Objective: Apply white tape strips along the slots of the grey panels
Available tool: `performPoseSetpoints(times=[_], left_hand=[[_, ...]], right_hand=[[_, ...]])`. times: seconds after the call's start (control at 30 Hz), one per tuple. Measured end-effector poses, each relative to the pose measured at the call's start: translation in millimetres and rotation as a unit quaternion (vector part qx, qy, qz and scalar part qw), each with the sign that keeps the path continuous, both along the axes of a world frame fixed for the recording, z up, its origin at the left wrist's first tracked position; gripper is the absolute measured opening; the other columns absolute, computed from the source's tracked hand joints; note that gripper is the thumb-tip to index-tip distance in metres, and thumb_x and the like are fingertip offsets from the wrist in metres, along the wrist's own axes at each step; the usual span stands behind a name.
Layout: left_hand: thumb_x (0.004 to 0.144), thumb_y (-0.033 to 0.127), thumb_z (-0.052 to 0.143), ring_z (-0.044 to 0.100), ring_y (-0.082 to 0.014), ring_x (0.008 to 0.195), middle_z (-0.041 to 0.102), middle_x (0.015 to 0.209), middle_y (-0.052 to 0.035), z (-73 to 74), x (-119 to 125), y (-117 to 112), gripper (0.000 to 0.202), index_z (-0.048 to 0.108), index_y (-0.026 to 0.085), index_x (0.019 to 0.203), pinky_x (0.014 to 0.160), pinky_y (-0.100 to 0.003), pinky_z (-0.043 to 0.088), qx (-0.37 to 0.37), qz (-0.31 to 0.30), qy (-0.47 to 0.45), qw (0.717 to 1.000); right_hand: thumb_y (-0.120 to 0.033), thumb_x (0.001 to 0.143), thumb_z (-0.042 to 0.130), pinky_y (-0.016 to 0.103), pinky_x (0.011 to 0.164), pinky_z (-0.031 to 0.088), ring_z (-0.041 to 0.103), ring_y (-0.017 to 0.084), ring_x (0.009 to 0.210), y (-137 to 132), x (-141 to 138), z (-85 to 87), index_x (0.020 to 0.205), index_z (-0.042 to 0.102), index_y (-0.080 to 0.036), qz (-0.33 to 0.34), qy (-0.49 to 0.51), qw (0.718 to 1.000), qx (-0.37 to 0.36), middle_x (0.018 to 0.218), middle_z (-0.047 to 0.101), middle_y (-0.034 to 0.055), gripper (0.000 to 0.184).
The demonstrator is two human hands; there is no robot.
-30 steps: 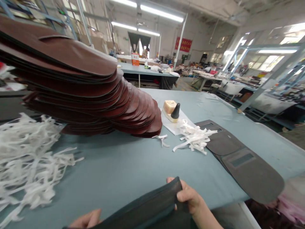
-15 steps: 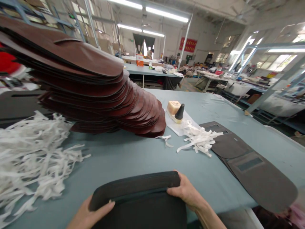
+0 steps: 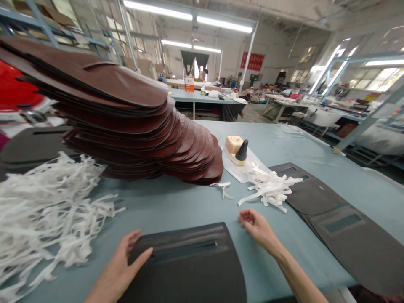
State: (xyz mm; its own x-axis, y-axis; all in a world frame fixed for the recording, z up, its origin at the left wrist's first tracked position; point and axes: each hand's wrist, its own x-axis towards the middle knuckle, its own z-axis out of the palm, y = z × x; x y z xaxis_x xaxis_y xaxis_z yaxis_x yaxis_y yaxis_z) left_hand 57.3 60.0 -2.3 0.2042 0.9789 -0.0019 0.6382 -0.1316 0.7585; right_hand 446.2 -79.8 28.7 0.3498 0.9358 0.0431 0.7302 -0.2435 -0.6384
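Observation:
A dark grey panel [image 3: 189,273] with a long zipper-like slot [image 3: 186,249] lies flat on the table before me. My left hand [image 3: 124,261] is at its upper left corner, thumb over the panel and fingers spread at the edge. To the right of the panel, my right hand [image 3: 257,227] hovers apart from it, fingers loosely curled with nothing visible in them. Just beyond that hand is a small pile of white strips [image 3: 271,185].
A tall leaning stack of brown leather-like pieces [image 3: 142,126] stands at the back left. Many white strips [image 3: 53,210] lie heaped at left. A beige block with a black cone [image 3: 242,150] sits on white paper. Dark slotted panels [image 3: 347,227] overlap along the right.
The panel's upper edge was bent up between both hands; now it lies flat with the slot showing. My right hand has let go and moved up and right. My left hand's fingers have spread.

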Motion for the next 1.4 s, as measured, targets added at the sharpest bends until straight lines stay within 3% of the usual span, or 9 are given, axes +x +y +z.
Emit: performPoseSetpoints(times=[0.1, 0.2, 0.33, 0.53, 0.7, 0.9, 1.1, 1.27, 1.4], left_hand=[[0.072, 0.056, 0.06, 0.054, -0.0336, 0.114, 0.058, 0.117, -0.014, 14.8, 37.1, 1.8, 0.061, 0.052, 0.015, 0.117, 0.101, -0.053, 0.041, 0.157, -0.012, 0.037, 0.987], [0.086, 0.041, 0.05, 0.054, -0.0254, 0.114, 0.057, 0.118, -0.008, 38.3, 103.4, -14.3, 0.029, 0.055, 0.023, 0.108, 0.101, -0.045, 0.042, 0.144, -0.165, -0.032, 0.975], [0.088, 0.032, 0.048, 0.051, -0.0211, 0.118, 0.056, 0.122, -0.0066, 53.3, 205.2, -45.0, 0.026, 0.055, 0.024, 0.112, 0.104, -0.038, 0.039, 0.056, -0.316, -0.155, 0.934], [0.085, 0.045, 0.047, 0.056, -0.0128, 0.062, 0.058, 0.073, -0.0031, 40.4, 314.7, -67.9, 0.031, 0.055, 0.015, 0.088, 0.055, -0.024, 0.043, -0.332, -0.248, -0.246, 0.876], [0.079, 0.036, 0.05, 0.027, -0.0046, 0.039, 0.032, 0.051, 0.0094, 34.8, 297.6, -69.5, 0.019, 0.047, 0.018, 0.074, 0.041, -0.019, 0.018, -0.368, -0.215, -0.259, 0.867], [0.086, 0.045, 0.041, 0.035, -0.0072, 0.045, 0.042, 0.054, 0.0063, 32.2, 221.5, -57.6, 0.03, 0.053, 0.019, 0.078, 0.045, -0.02, 0.027, -0.307, -0.245, -0.239, 0.888], [0.086, 0.046, 0.047, 0.054, -0.0177, 0.101, 0.061, 0.109, -0.007, 40.1, 261.8, -60.9, 0.033, 0.056, 0.02, 0.104, 0.087, -0.027, 0.04, -0.125, -0.233, -0.22, 0.939], [0.087, 0.034, 0.04, 0.048, -0.0129, 0.055, 0.053, 0.059, 0.0013, 43.6, 295.4, -79.0, 0.026, 0.058, 0.018, 0.079, 0.056, -0.025, 0.037, -0.209, -0.26, -0.189, 0.924], [0.084, 0.03, 0.044, 0.038, -0.0101, 0.051, 0.044, 0.056, 0.0052, 46.2, 250.7, -83.7, 0.02, 0.057, 0.019, 0.075, 0.049, -0.023, 0.027, -0.216, -0.276, -0.186, 0.918]], right_hand=[[-0.002, 0.077, 0.035, 0.037, 0.088, 0.044, 0.055, 0.022, 0.109, 18.0, 42.0, -4.1, 0.116, 0.053, -0.018, -0.049, -0.131, 0.99, 0.03, 0.124, 0.056, 0.0137, 0.045], [0.001, 0.078, 0.037, 0.031, 0.077, 0.045, 0.059, 0.021, 0.098, 28.2, 62.6, -6.9, 0.106, 0.059, -0.019, -0.042, -0.213, 0.976, 0.029, 0.115, 0.059, 0.0124, 0.041], [-0.004, 0.085, 0.041, 0.024, 0.064, 0.042, 0.059, 0.016, 0.076, 18.6, 58.0, -10.7, 0.085, 0.06, -0.019, -0.031, -0.298, 0.953, 0.039, 0.089, 0.062, 0.0066, 0.024], [-0.012, 0.092, 0.037, 0.02, 0.071, 0.042, 0.059, 0.014, 0.087, -6.1, 42.4, -17.9, 0.099, 0.061, -0.019, -0.004, -0.369, 0.925, 0.088, 0.098, 0.063, 0.0067, 0.026], [-0.014, 0.09, 0.041, 0.022, 0.064, 0.043, 0.06, 0.015, 0.08, -8.5, 87.5, -11.4, 0.092, 0.062, -0.02, -0.035, -0.39, 0.915, 0.101, 0.092, 0.064, 0.0061, 0.022], [-0.018, 0.092, 0.04, 0.023, 0.064, 0.044, 0.063, 0.016, 0.078, -16.6, 120.9, -11.4, 0.099, 0.065, -0.018, -0.094, -0.389, 0.906, 0.135, 0.095, 0.067, 0.008, 0.025], [-0.021, 0.094, 0.04, 0.021, 0.082, 0.048, 0.065, 0.014, 0.095, -20.5, 61.0, -34.8, 0.107, 0.067, -0.022, 0.008, -0.383, 0.909, 0.164, 0.107, 0.069, 0.0054, 0.029], [-0.016, 0.092, 0.039, 0.026, 0.081, 0.05, 0.066, 0.017, 0.094, -17.2, 59.2, -32.7, 0.109, 0.067, -0.021, 0.023, -0.386, 0.91, 0.153, 0.108, 0.069, 0.0076, 0.033], [-0.012, 0.088, 0.037, 0.027, 0.072, 0.049, 0.065, 0.02, 0.092, -20.2, 95.7, -21.4, 0.115, 0.062, -0.019, -0.055, -0.401, 0.909, 0.104, 0.113, 0.066, 0.0102, 0.038]])
